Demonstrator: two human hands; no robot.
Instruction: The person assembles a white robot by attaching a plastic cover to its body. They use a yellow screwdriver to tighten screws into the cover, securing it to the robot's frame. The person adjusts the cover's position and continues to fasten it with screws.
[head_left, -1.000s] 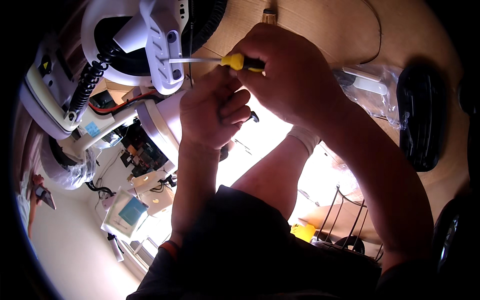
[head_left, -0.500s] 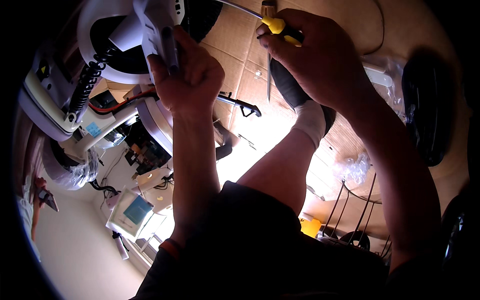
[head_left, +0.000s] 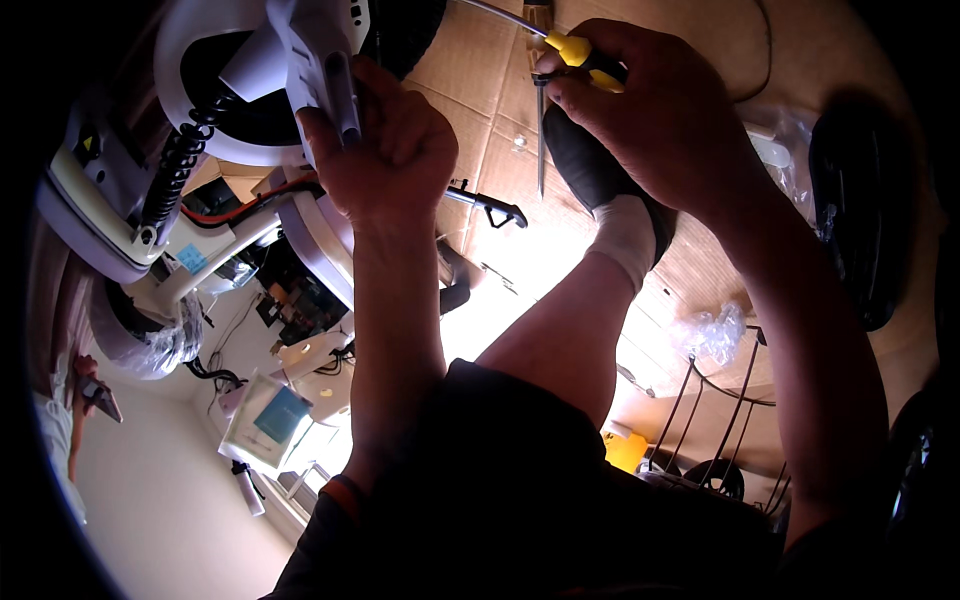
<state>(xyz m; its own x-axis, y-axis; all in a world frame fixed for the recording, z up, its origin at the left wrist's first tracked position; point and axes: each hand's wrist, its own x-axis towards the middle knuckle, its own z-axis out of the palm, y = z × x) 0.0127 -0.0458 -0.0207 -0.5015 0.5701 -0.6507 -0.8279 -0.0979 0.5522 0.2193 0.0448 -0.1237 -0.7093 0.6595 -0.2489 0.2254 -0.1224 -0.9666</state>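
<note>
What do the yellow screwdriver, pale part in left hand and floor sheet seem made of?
Yellow screwdriver: shiny shaft, probably metal; two-tone handle, likely plastic. Pale part: smooth, rounded, seemingly plastic. Floor sheet: matte brown, creased; likely cardboard.

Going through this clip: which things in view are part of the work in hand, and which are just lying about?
In the work:
yellow-and-black screwdriver, held in the right hand
pale slotted part, gripped by the left hand

Apparently just lying about:
brown-handled tool on the cardboard
crumpled clear plastic
long black shell
</note>
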